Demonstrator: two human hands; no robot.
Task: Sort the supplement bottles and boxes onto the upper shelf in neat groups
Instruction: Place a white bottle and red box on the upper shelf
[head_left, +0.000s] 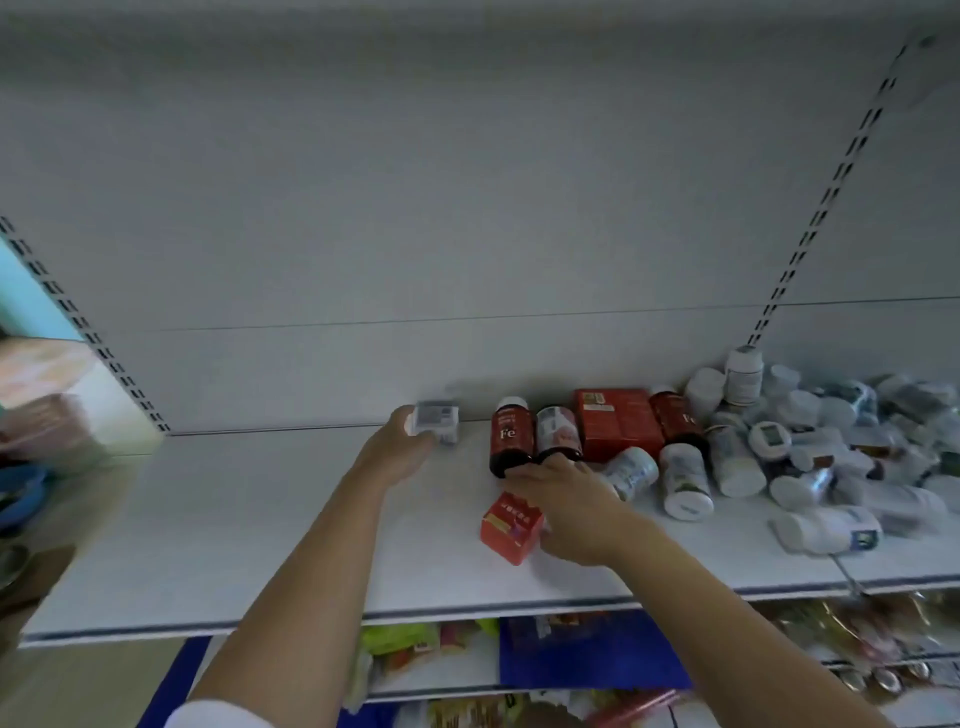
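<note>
Fingers of left hand (402, 441) clamp a white box (434, 422); those of right hand (571, 504), outstretched, touch the red "Fe" bottle (511, 434).

1. One wide-angle view, worn on the person's head, faces forward and slightly down at the upper shelf (260, 519) and its back wall (467, 208).
2. It sits near: the left hand (402, 447) and right hand (566, 504) reach the shelf from the bottom edge.

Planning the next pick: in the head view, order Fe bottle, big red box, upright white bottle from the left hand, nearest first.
1. Fe bottle, just right of the left hand.
2. Big red box, farther right.
3. Upright white bottle, far right.
</note>
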